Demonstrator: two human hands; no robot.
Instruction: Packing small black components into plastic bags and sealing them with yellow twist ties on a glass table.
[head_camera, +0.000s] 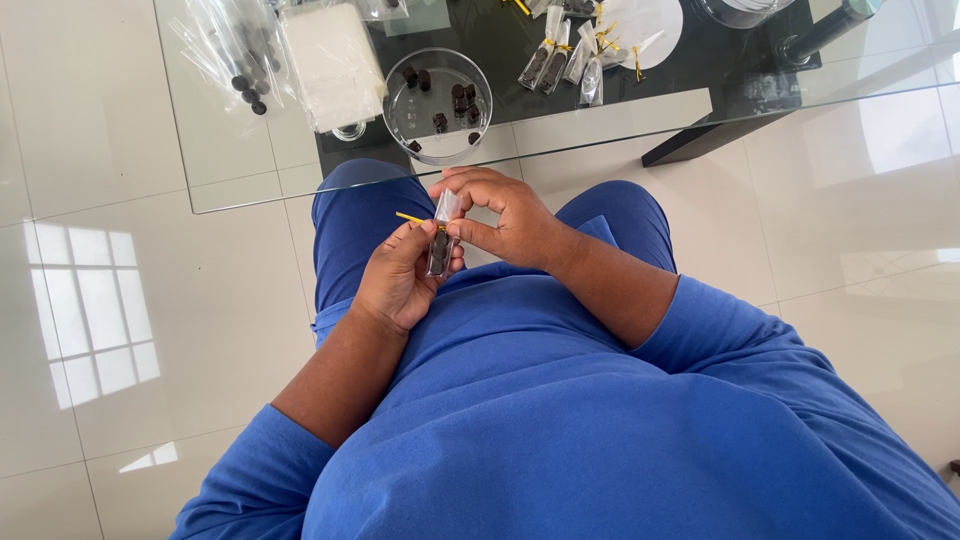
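Over my lap, both hands hold a small clear plastic bag (440, 245) filled with dark round pieces. My left hand (400, 275) grips the filled lower part of the bag. My right hand (505, 215) pinches the bag's neck, where a thin gold twist tie (412, 217) sticks out to the left. The bag stands roughly upright between the two hands.
A glass table (620, 115) lies ahead. On it stand a clear round bowl (437, 105) with several dark pieces, a stack of clear bags (330, 65), loose bags with dark pieces (235, 50), several tied bags (565, 55) and a white plate (650, 25). White floor tiles surround me.
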